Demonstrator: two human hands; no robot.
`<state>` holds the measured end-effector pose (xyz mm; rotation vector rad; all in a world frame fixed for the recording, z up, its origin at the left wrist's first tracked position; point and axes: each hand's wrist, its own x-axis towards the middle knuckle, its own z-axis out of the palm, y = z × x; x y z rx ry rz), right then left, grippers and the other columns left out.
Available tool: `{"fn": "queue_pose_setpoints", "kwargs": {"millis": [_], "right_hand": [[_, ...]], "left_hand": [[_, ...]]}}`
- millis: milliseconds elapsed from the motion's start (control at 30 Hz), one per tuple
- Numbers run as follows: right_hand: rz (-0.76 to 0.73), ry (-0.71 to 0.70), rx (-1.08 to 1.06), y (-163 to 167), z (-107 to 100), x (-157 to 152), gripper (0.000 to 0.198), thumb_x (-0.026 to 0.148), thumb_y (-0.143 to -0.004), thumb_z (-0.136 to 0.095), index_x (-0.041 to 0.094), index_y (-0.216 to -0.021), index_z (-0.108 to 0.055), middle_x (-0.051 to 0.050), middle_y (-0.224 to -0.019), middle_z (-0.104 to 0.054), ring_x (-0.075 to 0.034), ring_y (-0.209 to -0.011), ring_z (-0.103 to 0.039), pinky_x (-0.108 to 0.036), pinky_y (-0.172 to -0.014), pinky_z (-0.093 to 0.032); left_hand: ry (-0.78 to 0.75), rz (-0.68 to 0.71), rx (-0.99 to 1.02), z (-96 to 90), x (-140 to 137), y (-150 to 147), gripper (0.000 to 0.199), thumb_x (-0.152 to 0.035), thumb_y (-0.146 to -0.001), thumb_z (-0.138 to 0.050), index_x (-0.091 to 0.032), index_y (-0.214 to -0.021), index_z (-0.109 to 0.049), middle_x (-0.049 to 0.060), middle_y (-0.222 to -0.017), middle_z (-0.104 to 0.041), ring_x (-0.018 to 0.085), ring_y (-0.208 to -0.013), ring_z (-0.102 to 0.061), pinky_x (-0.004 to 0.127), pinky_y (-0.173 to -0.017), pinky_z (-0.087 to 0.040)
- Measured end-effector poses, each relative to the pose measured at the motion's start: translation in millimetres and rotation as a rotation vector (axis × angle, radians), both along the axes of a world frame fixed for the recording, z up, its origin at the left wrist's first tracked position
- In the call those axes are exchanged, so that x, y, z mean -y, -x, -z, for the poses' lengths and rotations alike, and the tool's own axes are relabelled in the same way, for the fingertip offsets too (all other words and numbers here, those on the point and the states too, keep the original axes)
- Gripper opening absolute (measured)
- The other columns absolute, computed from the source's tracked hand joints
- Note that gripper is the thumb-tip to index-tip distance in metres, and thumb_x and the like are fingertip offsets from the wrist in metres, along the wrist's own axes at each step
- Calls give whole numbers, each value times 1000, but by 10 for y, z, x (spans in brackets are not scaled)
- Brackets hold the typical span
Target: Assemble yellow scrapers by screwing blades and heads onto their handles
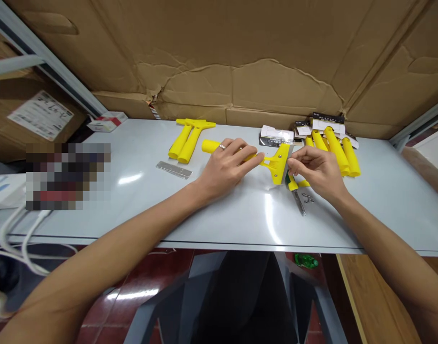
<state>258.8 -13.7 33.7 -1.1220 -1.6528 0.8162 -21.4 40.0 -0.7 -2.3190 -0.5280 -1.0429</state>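
My left hand (224, 165) is wrapped around the handle of a yellow scraper (277, 165), holding it level just above the table. Two screw heads show on the scraper's flat head, and a metal blade (288, 157) runs along its right edge. Thumb and fingers of my right hand (317, 169) pinch at that blade edge; the fingertips partly hide the contact. Below the right hand lies a tool with a yellow and green handle and a metal shaft (299, 203), partly covered. Several small screws (307, 198) are scattered beside it.
Two yellow scraper handles (192, 141) lie at the back left, with flat metal blades (174, 169) in front. Several yellow scrapers (335, 150) and black-and-white packages (328, 124) are piled at the back right. Cardboard (240, 48) stands behind the table; white cables (18, 234) hang at the left.
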Motion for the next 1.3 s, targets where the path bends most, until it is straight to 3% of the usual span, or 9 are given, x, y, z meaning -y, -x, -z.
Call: {"fn": "queue_pose_setpoints", "kwargs": {"millis": [267, 467, 600, 633, 767, 967, 1067, 1167, 1300], "right_hand": [[38, 1, -5, 7, -52, -10, 32, 50, -91, -92, 26, -85, -72, 0, -69, -67, -15, -60, -61, -35, -56, -50], [132, -74, 103, -51, 92, -68, 21, 47, -101, -78, 27, -96, -72, -3, -81, -74, -17, -63, -66, -37, -59, -56], [312, -277, 509, -186, 184, -345, 17, 32, -104, -63, 24, -114, -74, -10, -108, -82, -24, -87, -75, -44, -78, -64], [294, -318, 698, -207, 185, -460, 22, 26, -103, -58, 22, -116, -75, -13, -113, -82, -28, -97, -76, -47, -87, -64], [100, -346, 1001, -192, 120, -984, 38, 24, -101, -59, 11, -131, -79, -20, -140, -80, -41, -133, -66, -58, -115, -52], [31, -353, 1203, -148, 60, -1297, 49, 32, -102, -63, 13, -145, -77, -23, -140, -81, -43, -126, -69, -56, -107, -49], [79, -404, 1214, -185, 57, -1191, 57, 35, -105, -58, 12, -156, -70, -25, -140, -80, -43, -125, -71, -56, -107, -49], [190, -464, 1146, -201, -4, -1021, 67, 34, -104, -56, 13, -168, -57, -25, -138, -78, -41, -119, -74, -55, -103, -54], [361, -537, 560, -147, -120, -701, 60, 28, -101, -58, 26, -161, -58, -13, -115, -80, -33, -99, -77, -52, -93, -62]], "left_hand": [[9, -24, -22, -22, -67, 35, 33, -10, -112, -54, -26, -137, -67, 6, -112, -81, 24, -100, -70, 39, -82, -49], [123, -101, -45, 9, -137, 93, 30, -12, -112, -52, -25, -133, -69, 7, -114, -80, 25, -104, -72, 40, -89, -54], [256, -219, 114, 15, -278, 220, 24, -23, -112, -55, -22, -132, -69, 10, -118, -78, 28, -110, -72, 40, -90, -56], [285, -232, 173, 10, -311, 251, 25, -27, -112, -55, -22, -132, -69, 10, -119, -78, 28, -110, -72, 40, -91, -57], [352, -217, 379, -13, -379, 298, 26, -34, -109, -59, -23, -128, -71, 9, -115, -78, 26, -103, -73, 37, -86, -55], [542, -136, 589, -53, -374, 254, 26, -39, -102, -67, -24, -121, -76, 5, -102, -81, 21, -88, -71, 34, -81, -51], [685, -86, 664, -105, -372, 267, 25, -45, -103, -70, -25, -116, -76, -1, -80, -72, 16, -73, -64, 31, -72, -47], [882, 10, 742, -155, -368, 281, 39, -61, -104, -70, -24, -115, -75, -3, -75, -66, 13, -62, -59, 28, -62, -47], [1032, 185, 808, -204, -303, 253, 57, -76, -99, -72, -22, -117, -75, -2, -87, -69, 10, -56, -61, 27, -54, -53]]}}
